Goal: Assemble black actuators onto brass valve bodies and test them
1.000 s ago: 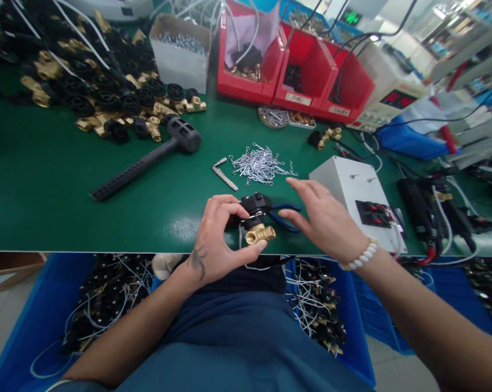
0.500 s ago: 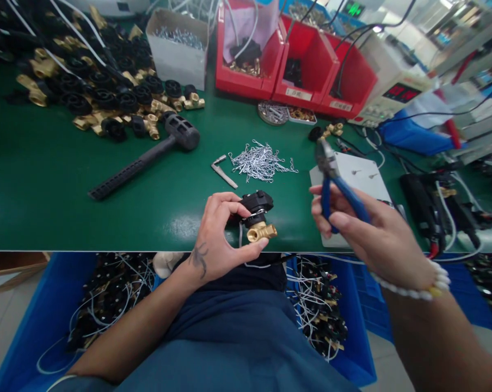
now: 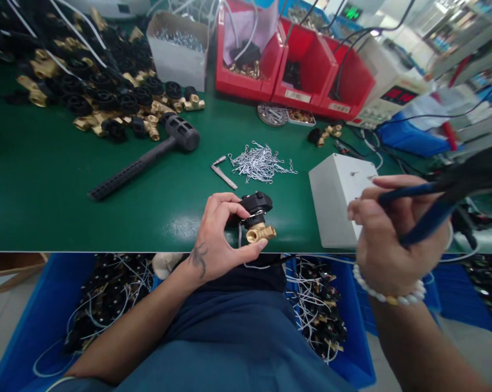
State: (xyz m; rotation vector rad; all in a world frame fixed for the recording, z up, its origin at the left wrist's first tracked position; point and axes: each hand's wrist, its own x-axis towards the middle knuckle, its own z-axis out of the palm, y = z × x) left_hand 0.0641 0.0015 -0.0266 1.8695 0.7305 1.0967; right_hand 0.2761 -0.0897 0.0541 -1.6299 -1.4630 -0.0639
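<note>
At the table's front edge my left hand (image 3: 223,234) is closed around a brass valve with a black actuator (image 3: 259,218). Its brass body faces down and right, and a grey cable hangs from it. A thin metal clip (image 3: 252,215) shows between the black cap and the brass. My right hand (image 3: 401,234) grips blue-handled pliers (image 3: 421,212) beside a grey box; their dark jaws are blurred and point to the right. A heap of metal spring clips (image 3: 262,163) lies behind the valve, with a small bent metal piece (image 3: 223,173) to its left.
A black mallet (image 3: 148,158) lies at left, before a pile of brass valves (image 3: 107,98). Red bins (image 3: 246,84) and a carton of clips (image 3: 180,65) stand behind. The grey box (image 3: 331,201) is at right. Blue crates (image 3: 37,326) with wired valves sit below the table.
My right hand has moved right with the pliers, whose jaws have swung from pointing up to pointing right. My left hand and the valve have stayed almost still.
</note>
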